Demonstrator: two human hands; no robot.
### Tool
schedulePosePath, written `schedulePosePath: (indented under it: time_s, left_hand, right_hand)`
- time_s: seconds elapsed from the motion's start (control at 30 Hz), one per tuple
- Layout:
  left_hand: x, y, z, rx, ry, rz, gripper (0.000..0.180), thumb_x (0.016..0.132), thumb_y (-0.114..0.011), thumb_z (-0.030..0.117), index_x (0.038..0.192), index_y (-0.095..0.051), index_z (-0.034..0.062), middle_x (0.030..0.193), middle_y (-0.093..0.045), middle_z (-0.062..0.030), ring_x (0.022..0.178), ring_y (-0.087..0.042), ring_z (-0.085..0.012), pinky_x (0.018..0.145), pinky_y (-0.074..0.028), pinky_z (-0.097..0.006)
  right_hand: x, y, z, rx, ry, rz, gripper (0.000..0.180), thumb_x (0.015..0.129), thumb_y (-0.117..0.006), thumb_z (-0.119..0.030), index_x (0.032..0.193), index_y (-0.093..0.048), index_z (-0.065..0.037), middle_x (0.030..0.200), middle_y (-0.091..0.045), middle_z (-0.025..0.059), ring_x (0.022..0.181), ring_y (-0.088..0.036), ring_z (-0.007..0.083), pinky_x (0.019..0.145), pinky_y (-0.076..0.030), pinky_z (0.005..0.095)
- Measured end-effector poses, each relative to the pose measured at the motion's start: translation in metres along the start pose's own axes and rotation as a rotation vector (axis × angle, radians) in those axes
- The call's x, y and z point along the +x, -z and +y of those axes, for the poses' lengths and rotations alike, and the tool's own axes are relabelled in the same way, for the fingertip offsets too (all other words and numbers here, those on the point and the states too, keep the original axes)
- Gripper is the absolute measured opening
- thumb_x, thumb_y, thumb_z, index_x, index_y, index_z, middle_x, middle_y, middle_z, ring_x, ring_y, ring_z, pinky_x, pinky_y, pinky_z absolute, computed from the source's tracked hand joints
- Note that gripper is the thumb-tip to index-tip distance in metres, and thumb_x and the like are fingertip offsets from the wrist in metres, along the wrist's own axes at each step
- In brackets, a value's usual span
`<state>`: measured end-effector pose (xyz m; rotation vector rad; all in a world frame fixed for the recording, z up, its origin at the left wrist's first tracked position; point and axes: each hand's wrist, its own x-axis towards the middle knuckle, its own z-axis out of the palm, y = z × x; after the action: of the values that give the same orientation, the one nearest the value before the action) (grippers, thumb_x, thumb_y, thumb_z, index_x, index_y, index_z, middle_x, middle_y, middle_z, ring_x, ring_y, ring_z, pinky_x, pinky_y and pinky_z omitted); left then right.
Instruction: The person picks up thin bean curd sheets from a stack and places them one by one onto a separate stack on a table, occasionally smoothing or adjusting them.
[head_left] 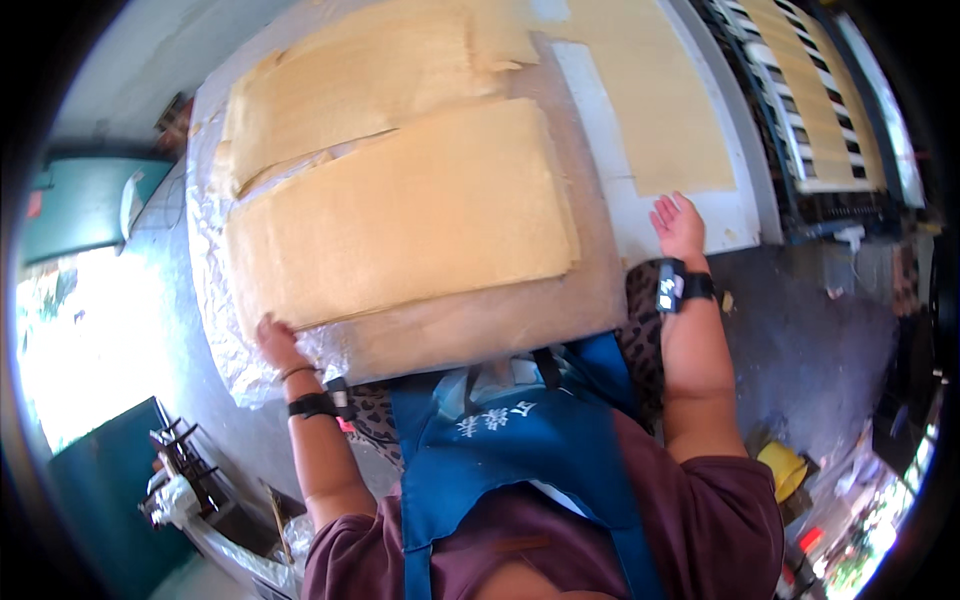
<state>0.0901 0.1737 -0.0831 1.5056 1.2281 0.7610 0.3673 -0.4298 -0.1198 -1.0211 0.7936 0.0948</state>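
A stack of thin, tan-yellow sheets [400, 220] lies in front of me on a plastic-covered table. My left hand [278, 340] is at the stack's near left corner, its fingers loosely apart and slightly blurred. Whether it touches the sheets I cannot tell. To the right, my right hand [680, 228] hovers by the near end of a long tan sheet [670, 120] that lies on a white board [640, 220]. Its fingers are apart and nothing shows in them.
Behind the near stack lies a second stack of tan sheets [350, 80]. Crinkled clear plastic [215, 300] hangs over the table's left edge. At the far right a slatted conveyor-like machine [800, 110] carries another tan strip. A yellow object [783, 470] sits low at the right.
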Motion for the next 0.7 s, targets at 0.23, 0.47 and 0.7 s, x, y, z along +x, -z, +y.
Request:
schedulePosePath:
  time_s: [0.23, 0.47, 0.7]
  left_hand:
    - [-0.049, -0.037, 0.028, -0.181, 0.224, -0.204, 0.027, 0.089, -0.057, 0.032, 0.091, -0.059, 0.005, 0.059, -0.051, -0.0004, 0.046, -0.048, -0.0099, 0.04, -0.035, -0.021]
    - [-0.048, -0.035, 0.03, -0.33, 0.304, -0.283, 0.025, 0.09, -0.055, 0.028, 0.094, -0.058, 0.0038, 0.061, -0.051, -0.0009, 0.048, -0.049, -0.0115, 0.042, -0.036, -0.021]
    - [-0.048, -0.019, 0.021, -0.347, 0.307, -0.342, 0.023, 0.091, -0.053, 0.026, 0.095, -0.058, 0.0037, 0.063, -0.055, -0.0011, 0.051, -0.054, -0.0113, 0.043, -0.04, -0.021]
  right_hand:
    - [-0.079, -0.151, -0.011, 0.036, -0.07, -0.718, 0.032, 0.088, -0.056, -0.02, 0.114, -0.053, -0.002, 0.104, -0.061, 0.0098, 0.097, -0.058, 0.0194, 0.082, -0.047, 0.0323]
    - [-0.007, -0.325, 0.017, -0.857, 0.464, -0.703, 0.023, 0.083, -0.06, -0.029, 0.089, -0.062, -0.008, 0.081, -0.059, 0.0023, 0.073, -0.053, 0.0102, 0.065, -0.044, 0.0248]
    - [-0.031, -0.383, 0.028, -0.89, 0.158, -0.564, 0.031, 0.072, -0.073, -0.038, 0.073, -0.057, -0.012, 0.064, -0.051, -0.0024, 0.051, -0.042, 0.0062, 0.047, -0.038, 0.0213]
